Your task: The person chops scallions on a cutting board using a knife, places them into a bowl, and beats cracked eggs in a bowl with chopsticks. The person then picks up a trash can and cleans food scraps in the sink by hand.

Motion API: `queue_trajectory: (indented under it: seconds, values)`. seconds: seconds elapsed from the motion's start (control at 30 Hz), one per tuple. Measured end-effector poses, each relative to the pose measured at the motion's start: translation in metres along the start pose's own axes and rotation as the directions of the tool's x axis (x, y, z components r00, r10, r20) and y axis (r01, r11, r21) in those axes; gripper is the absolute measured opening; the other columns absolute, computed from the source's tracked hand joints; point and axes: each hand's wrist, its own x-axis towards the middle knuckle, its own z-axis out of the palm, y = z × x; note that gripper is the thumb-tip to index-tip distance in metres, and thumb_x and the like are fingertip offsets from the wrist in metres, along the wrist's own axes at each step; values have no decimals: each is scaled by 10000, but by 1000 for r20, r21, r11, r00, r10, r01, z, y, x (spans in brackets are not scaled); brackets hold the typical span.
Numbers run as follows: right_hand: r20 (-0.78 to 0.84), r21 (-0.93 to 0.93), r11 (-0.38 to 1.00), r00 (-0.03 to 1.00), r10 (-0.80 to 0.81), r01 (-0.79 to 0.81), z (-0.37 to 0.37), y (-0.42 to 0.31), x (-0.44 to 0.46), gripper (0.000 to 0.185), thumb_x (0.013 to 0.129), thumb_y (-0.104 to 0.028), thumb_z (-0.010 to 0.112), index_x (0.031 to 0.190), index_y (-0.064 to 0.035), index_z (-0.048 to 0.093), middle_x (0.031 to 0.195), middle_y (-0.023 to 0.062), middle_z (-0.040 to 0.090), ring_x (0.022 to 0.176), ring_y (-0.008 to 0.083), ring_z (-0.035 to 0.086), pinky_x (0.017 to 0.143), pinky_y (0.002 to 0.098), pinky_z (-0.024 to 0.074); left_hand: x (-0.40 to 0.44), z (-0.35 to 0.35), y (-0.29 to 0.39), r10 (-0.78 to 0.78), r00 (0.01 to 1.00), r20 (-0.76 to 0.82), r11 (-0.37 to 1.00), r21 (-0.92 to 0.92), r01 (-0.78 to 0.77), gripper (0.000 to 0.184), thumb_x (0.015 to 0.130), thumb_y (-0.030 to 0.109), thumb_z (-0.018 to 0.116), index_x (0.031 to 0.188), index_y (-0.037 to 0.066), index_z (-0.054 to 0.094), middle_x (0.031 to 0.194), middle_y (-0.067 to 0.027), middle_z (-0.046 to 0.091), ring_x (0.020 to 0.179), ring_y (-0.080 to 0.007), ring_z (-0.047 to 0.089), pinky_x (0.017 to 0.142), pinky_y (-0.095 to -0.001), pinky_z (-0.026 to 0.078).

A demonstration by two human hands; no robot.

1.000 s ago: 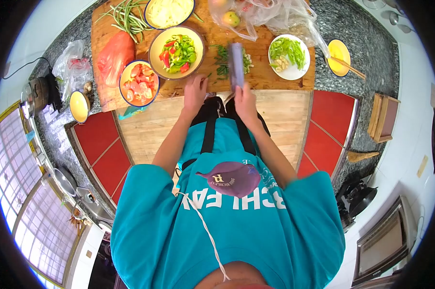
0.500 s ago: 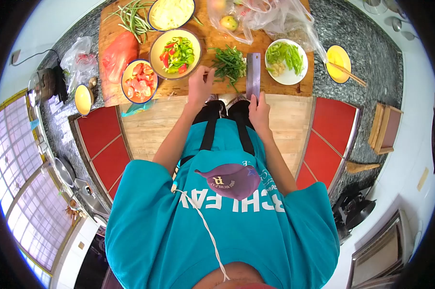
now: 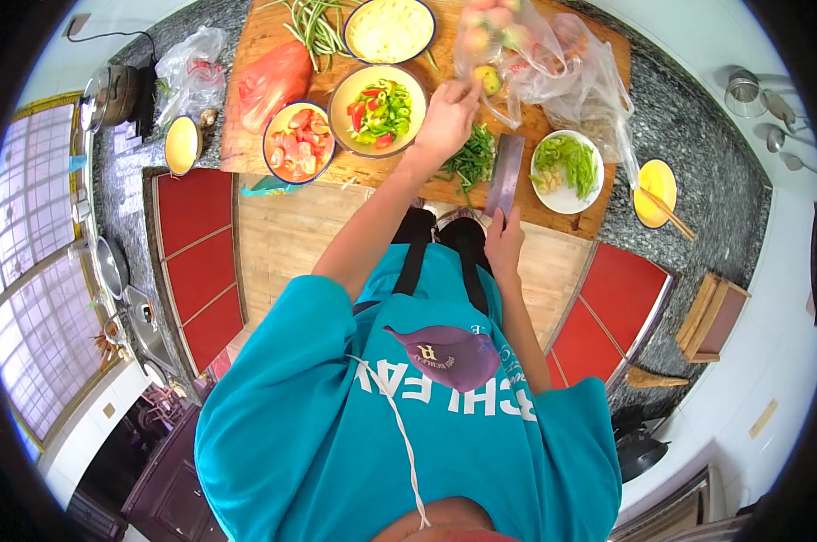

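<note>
My right hand (image 3: 505,242) is closed around the handle of a cleaver (image 3: 506,173), its broad blade pointing away from me over the wooden board (image 3: 553,217). Against the blade's left side lies a pile of chopped green herbs (image 3: 471,163). My left hand (image 3: 448,119) reaches over the board past the herbs with fingers stretched forward, and nothing shows in it. Just right of its fingertips is a yellow-green fruit (image 3: 488,80) by a clear plastic bag (image 3: 539,68). A bowl of cut green and red peppers (image 3: 378,110) stands left of that hand.
Left on the board are a bowl of tomato pieces (image 3: 298,144), a red bag (image 3: 275,83), green beans (image 3: 316,32) and a bowl of pale shreds (image 3: 390,32). Rightward stand a plate of sliced greens (image 3: 567,172) and a yellow bowl (image 3: 654,191) with chopsticks (image 3: 669,215).
My left hand has moved forward and right, from beside the herbs to near the fruit. The right hand still grips the cleaver, now tilted. The whole view has shifted.
</note>
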Motion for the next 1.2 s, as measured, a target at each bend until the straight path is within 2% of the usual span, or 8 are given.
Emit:
queue_trajectory:
  seconds: [0.13,0.43,0.53,0.63,0.73,0.9,0.97,1.2]
  values:
    - [22,-22,994,994,110,-109,-7,13,-8,220,993,-212,492,901,-19,444,630,246,563,590,444,573,495,494,393,-5,-7,7,53,998,38,992,110,-57,406,921,145,586,1284,-33,544,1370,-209,500,1324,-385,416,1119,-473,322]
    - [41,70,955,958,285,-287,-14,18,-15,222,1007,-223,471,917,-21,452,592,194,571,525,369,585,469,456,412,-72,-18,19,-101,995,12,966,-238,100,189,900,58,595,1066,-21,639,1316,-187,549,1199,-346,525,1039,-392,410]
    - [49,127,929,938,344,-348,-15,21,-18,230,1021,-228,449,918,-22,456,560,142,556,452,273,567,423,402,418,-101,-5,19,-227,973,43,957,-179,231,342,901,102,604,1210,-39,566,1329,-204,520,1243,-375,476,1022,-406,412]
    - [101,225,873,901,421,-433,-17,19,-20,247,1031,-239,435,910,-24,464,535,95,534,398,197,529,372,350,407,-102,16,7,-243,961,129,952,-157,262,715,906,262,630,1438,-67,282,1497,-261,301,1388,-416,286,1137,-490,241]
    - [91,243,889,922,377,-388,-13,29,-15,269,1037,-250,423,896,-26,471,519,70,514,372,156,500,340,318,390,-91,34,5,-270,958,99,957,-81,278,708,913,302,616,1425,-74,305,1514,-254,277,1418,-402,235,1154,-499,200]
    - [211,276,840,882,421,-467,-8,43,3,275,1042,-265,418,873,-51,452,566,35,455,380,111,422,341,273,354,-72,57,11,-246,967,73,969,-14,247,647,918,260,618,1414,-52,344,1500,-232,326,1408,-396,268,1146,-435,249]
    - [213,296,825,876,434,-481,-1,40,8,278,1041,-269,423,871,-50,450,565,35,456,382,110,425,341,271,354,-65,64,14,-200,975,95,941,-260,218,539,919,228,616,1353,-39,441,1455,-205,402,1381,-370,330,1133,-434,274]
    - [191,309,831,886,422,-462,18,31,14,266,1028,-257,453,921,-13,469,556,74,517,380,156,488,343,315,366,-62,78,24,-158,986,43,934,-317,164,416,875,154,650,1246,-11,558,1311,-156,547,1258,-357,463,1067,-428,369]
